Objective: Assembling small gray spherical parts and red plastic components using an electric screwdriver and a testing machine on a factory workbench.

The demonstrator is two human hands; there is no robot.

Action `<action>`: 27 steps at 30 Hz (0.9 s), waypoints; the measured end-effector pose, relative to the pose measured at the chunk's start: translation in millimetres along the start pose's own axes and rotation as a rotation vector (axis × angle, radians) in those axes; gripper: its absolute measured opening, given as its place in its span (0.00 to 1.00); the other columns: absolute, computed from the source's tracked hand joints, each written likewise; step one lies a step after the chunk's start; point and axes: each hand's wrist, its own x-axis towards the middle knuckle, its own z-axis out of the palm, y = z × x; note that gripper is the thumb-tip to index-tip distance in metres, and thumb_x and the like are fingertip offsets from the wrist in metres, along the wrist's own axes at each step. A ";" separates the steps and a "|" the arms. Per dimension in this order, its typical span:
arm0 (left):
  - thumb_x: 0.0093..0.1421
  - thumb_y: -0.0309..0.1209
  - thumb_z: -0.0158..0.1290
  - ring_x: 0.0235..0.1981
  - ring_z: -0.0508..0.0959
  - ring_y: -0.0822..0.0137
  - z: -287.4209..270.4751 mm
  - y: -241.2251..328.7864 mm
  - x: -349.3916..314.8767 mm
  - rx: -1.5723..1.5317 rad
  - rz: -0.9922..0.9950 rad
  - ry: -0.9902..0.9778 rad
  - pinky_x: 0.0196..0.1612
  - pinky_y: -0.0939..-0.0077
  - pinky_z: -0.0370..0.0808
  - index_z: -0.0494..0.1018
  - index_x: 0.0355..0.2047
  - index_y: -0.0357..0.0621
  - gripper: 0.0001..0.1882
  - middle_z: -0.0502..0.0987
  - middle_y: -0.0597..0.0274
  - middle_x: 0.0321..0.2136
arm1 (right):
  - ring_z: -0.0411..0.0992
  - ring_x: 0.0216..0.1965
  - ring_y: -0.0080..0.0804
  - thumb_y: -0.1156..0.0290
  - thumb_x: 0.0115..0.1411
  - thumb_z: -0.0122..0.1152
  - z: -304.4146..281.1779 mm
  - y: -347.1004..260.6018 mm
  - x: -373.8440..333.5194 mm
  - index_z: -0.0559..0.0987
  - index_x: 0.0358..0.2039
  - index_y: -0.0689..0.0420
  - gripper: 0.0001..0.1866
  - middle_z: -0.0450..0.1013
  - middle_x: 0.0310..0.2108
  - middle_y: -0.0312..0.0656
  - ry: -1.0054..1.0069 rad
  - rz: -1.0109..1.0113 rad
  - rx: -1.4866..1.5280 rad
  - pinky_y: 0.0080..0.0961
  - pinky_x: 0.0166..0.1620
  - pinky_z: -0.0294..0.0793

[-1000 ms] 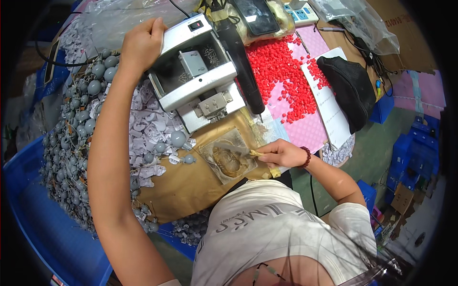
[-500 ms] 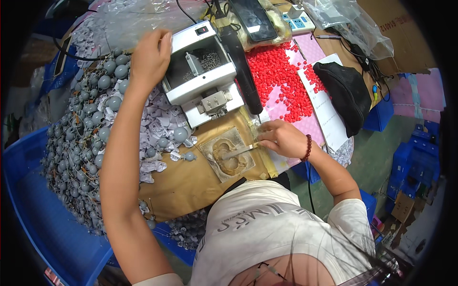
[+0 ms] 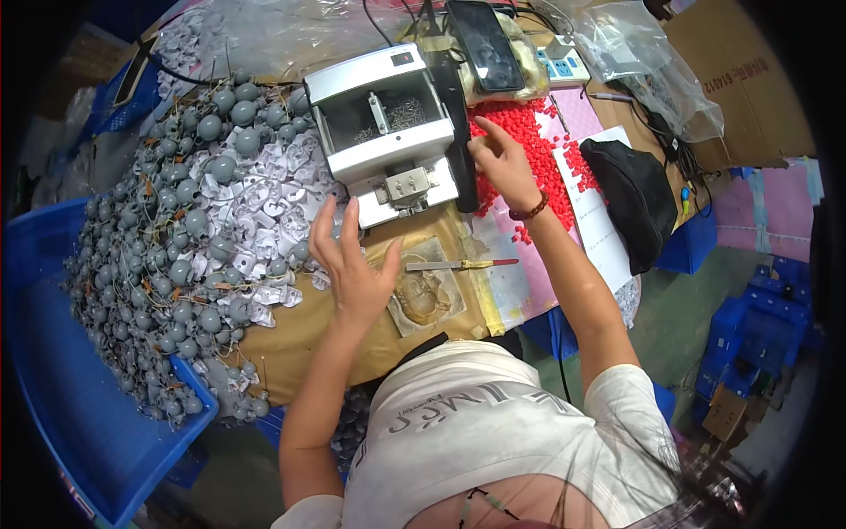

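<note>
My left hand [image 3: 354, 273] is open, fingers spread, just below the near left corner of a white screw feeder [image 3: 388, 150] with small metal screws in its tray. Near it, a slim flat metal tool [image 3: 441, 265] with a yellow-wrapped middle and a red end lies across a square moulded pad [image 3: 432, 304]. My right hand [image 3: 504, 167] hovers over small red plastic pieces [image 3: 538, 150], index finger stretched out and other fingers partly curled. Nothing shows in its grasp. Beside its fingertips stands a long black cylindrical tool [image 3: 453, 115], partly against the feeder; whether they touch cannot be told.
Grey balls with wires [image 3: 176, 256] and white plastic parts [image 3: 256, 212] heap at the left, by a blue tray [image 3: 106, 458]. A phone [image 3: 485, 48], a power strip [image 3: 564, 66], a black pouch [image 3: 626, 194] and a paper sheet [image 3: 599, 220] lie farther back and right.
My left hand has come down from the feeder's left side toward the pad. My right hand has let go of the flat metal tool and moved up to the red pieces.
</note>
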 end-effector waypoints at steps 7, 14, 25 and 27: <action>0.47 0.36 0.69 0.64 0.52 0.41 15.6 -0.7 -2.8 0.128 -0.022 0.041 0.64 0.46 0.50 0.52 0.67 0.36 0.52 0.50 0.37 0.65 | 0.73 0.38 0.20 0.71 0.57 0.65 10.6 -4.1 -0.1 0.74 0.52 0.63 0.22 0.76 0.38 0.35 -0.129 -0.123 -0.107 0.20 0.43 0.73; 0.48 0.48 0.67 0.66 0.55 0.44 26.3 -10.0 1.3 0.278 -0.100 -0.108 0.63 0.34 0.47 0.46 0.68 0.32 0.58 0.57 0.39 0.63 | 0.74 0.35 0.30 0.84 0.55 0.59 15.5 -114.3 -60.8 0.66 0.53 0.61 0.25 0.72 0.38 0.41 0.076 -0.775 0.284 0.30 0.41 0.75; 0.46 0.40 0.69 0.65 0.61 0.49 28.9 -18.4 4.5 0.199 -0.092 0.007 0.62 0.32 0.49 0.47 0.68 0.34 0.56 0.65 0.45 0.61 | 0.74 0.30 0.28 0.81 0.55 0.61 62.8 -81.2 -57.8 0.55 0.55 0.65 0.31 0.72 0.27 0.41 -0.168 -0.889 0.058 0.26 0.40 0.73; 0.46 0.39 0.69 0.65 0.61 0.49 29.2 -19.2 4.8 0.179 -0.095 0.017 0.61 0.30 0.50 0.48 0.68 0.35 0.56 0.66 0.47 0.60 | 0.73 0.30 0.25 0.81 0.54 0.61 70.2 -76.0 -56.1 0.58 0.52 0.67 0.28 0.73 0.28 0.39 -0.150 -0.871 0.070 0.25 0.43 0.70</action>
